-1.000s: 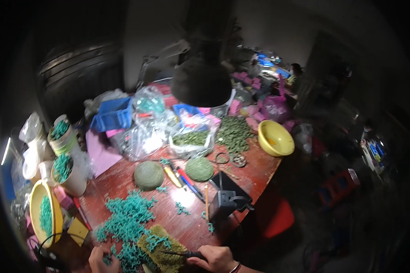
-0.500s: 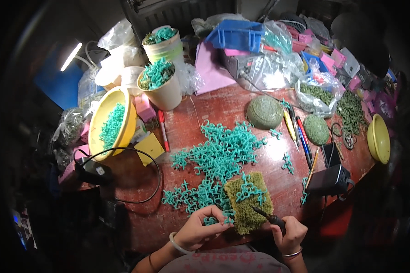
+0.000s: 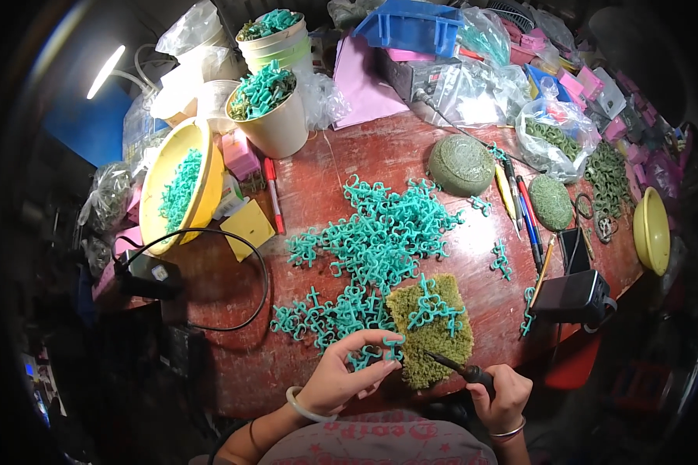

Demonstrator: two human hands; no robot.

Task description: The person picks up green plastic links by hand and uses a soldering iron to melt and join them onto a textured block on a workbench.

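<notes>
My left hand (image 3: 340, 380), with a pale bangle at its wrist, pinches a small teal branching piece (image 3: 394, 349) between thumb and fingertips. My right hand (image 3: 504, 397) is wrapped round the dark handle of a thin pointed tool (image 3: 478, 377). Its tip lies over the lower part of a mossy green rectangular pad (image 3: 420, 372), apart from the piece in my left hand. Several more teal pieces (image 3: 430, 304) rest on the pad's upper half. Beyond and to the left spreads a loose pile of similar teal pieces (image 3: 388, 232), some close to my left fingers.
At the left stand a yellow basin (image 3: 153, 186) of teal pieces and a looped black cable (image 3: 265, 291). White tubs (image 3: 279, 133) are behind. Rightward lie a round green block (image 3: 461, 167), pens (image 3: 529, 217), a black box-shaped device (image 3: 570, 298) and a yellow bowl (image 3: 651, 232).
The whole view has shifted slightly. My left hand has raised its teal piece a little, closer to the pad's left edge. The right hand keeps its hold on the tool.
</notes>
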